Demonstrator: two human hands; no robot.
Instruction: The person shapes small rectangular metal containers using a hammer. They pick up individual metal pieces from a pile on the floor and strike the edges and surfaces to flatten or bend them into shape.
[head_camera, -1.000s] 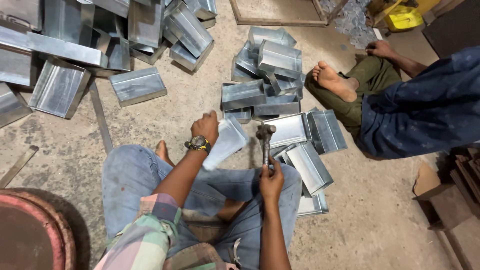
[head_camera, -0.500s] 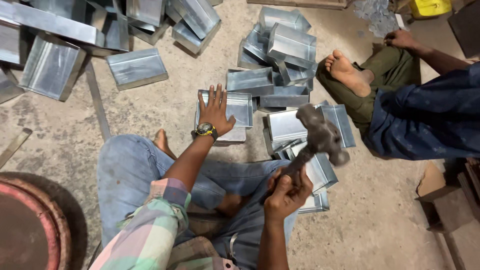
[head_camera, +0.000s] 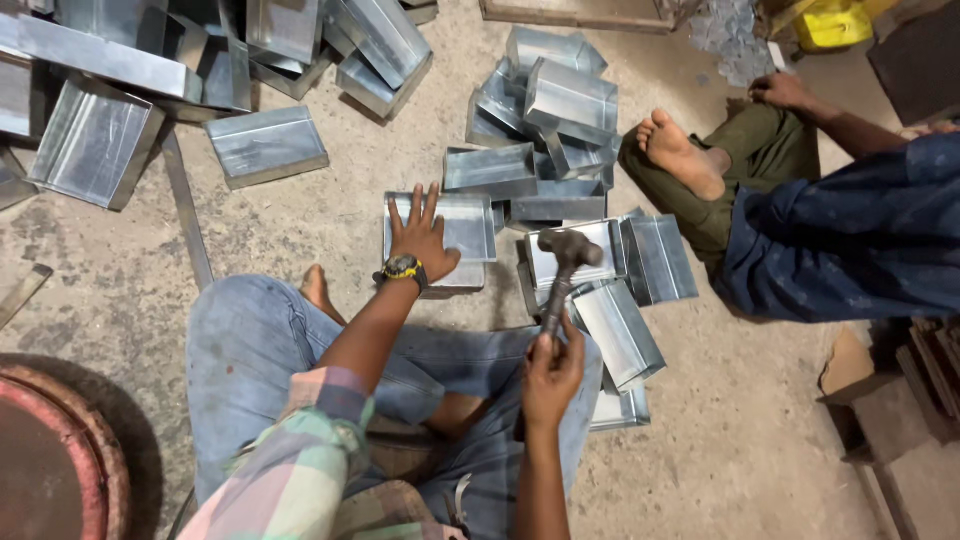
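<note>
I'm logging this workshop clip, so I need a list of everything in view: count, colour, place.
sheet-metal tray under the left hand: one, grey, on the floor ahead of the knees
hammer: one, dark head and handle, raised over the trays at centre right
other sheet-metal trays: many, grey, heaped at top left and centre
metal strip: one, grey, flat on the floor at left
round rusty rim: one, reddish, bottom left
yellow container: one, top right
concrete floor: grey, stained
other person: one, seated at right, blue shirt, olive trousers, barefoot
wristwatch: one, black and yellow, left wrist
left hand: pressed flat on the tray
right hand: grips the hammer handle
</note>
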